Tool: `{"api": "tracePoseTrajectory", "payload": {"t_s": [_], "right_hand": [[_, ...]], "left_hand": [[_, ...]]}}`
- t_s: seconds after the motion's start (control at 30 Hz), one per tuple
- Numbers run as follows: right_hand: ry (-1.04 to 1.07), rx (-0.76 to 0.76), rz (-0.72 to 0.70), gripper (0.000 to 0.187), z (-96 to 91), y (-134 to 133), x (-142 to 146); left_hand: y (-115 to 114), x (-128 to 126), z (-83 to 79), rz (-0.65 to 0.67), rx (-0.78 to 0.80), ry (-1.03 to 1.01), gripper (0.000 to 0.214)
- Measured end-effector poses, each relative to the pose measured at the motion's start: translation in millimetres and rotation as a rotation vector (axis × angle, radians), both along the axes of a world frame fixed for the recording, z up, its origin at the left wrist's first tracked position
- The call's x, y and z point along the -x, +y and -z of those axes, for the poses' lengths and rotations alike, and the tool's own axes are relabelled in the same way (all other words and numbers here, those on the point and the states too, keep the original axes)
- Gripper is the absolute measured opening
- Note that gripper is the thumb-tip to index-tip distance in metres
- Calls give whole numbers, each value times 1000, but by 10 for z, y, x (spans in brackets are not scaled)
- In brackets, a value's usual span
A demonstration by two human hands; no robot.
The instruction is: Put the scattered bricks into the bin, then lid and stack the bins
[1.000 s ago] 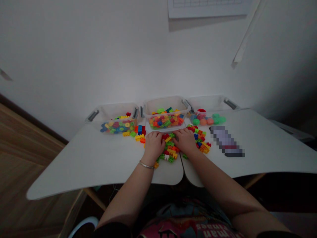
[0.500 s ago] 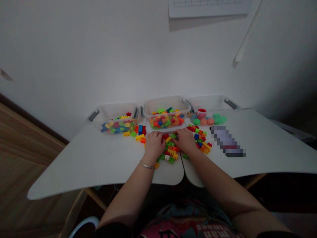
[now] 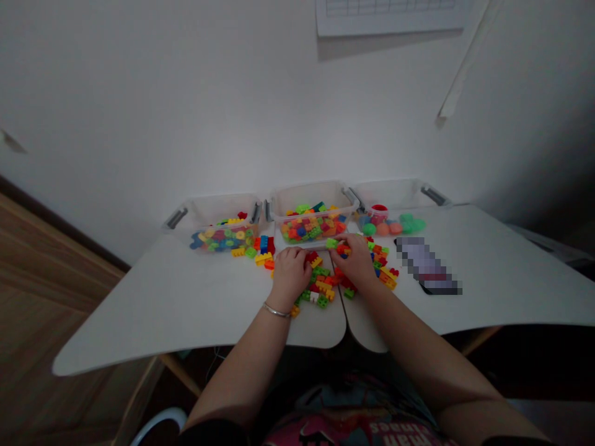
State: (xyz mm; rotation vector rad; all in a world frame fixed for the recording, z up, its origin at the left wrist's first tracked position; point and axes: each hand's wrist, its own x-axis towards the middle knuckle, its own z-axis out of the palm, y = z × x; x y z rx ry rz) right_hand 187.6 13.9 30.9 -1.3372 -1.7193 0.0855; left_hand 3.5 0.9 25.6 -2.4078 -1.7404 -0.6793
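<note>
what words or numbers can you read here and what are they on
Nothing can be quoted with certainty.
Pink printed shirt: upside-down white lettering, cut off and too blurred to read.
Gridded paper sheet: on the wall, no legible text.
Pixelated object: on the table, blurred out, unreadable.

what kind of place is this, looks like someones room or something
Probably a home play or study corner: a white curved-edged desk, clear plastic tubs with colourful toy building bricks in and around them, and a grid chart on the wall.

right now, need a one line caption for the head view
Left hand on loose plastic building bricks, right hand at a green brick, three clear plastic tubs behind on a white desk
</note>
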Motion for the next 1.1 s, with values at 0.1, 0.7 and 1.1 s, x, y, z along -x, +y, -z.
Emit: {"api": "tracePoseTrajectory", "payload": {"t_s": [0.1,0.7,1.1], "right_hand": [[152,-76,17,25,-110,-3,-38],[259,-126,15,29,-810,1034,-186],[-326,189,194,31,-1021,1099,-43]], "left_hand": [[2,6,1,5,5,-7,24],[12,32,8,16,-9,-17,26],[9,13,2,13,-14,-21,25]]}}
